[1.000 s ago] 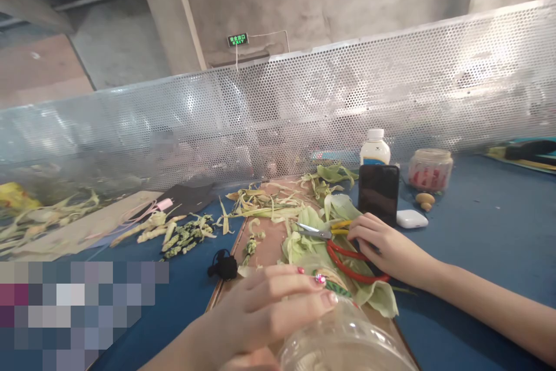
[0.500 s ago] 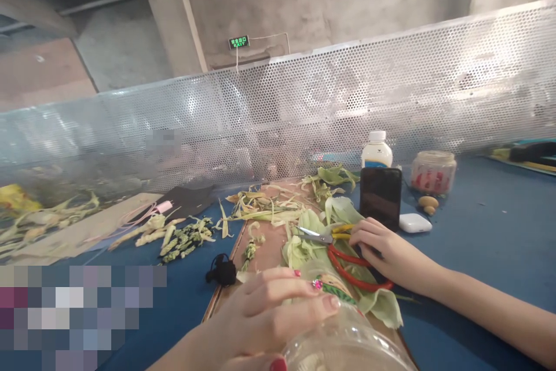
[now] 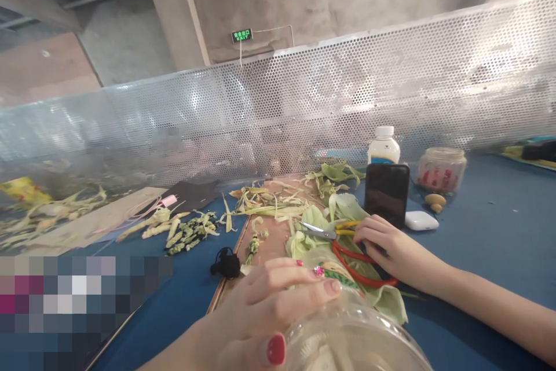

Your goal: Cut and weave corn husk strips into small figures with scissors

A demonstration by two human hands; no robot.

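My left hand (image 3: pixel 269 296), with red-painted nails, is wrapped round a clear plastic jar (image 3: pixel 347 342) at the bottom centre. The jar bears a printed label, and part of it is cut off by the picture's lower edge. My right hand (image 3: pixel 386 246) has its fingers curled over the handles of a pair of scissors (image 3: pixel 364 261), one red and one yellow. Their blades point left, slightly apart, over pale green corn husks (image 3: pixel 299 243). My right thumb is hidden. A black phone (image 3: pixel 386 193) stands upright just beyond that hand.
A white-capped bottle (image 3: pixel 384 145) stands behind the phone. To the right are a white earbud case (image 3: pixel 421 221) and a clear jar with red print (image 3: pixel 442 171). Braided husk pieces (image 3: pixel 191 233) and a black yarn bundle (image 3: pixel 225 263) lie left. A perforated metal panel (image 3: pixel 295 99) closes the back.
The view has shifted slightly. More of the left thumb and of the plastic jar shows now. Both hands keep the same hold.
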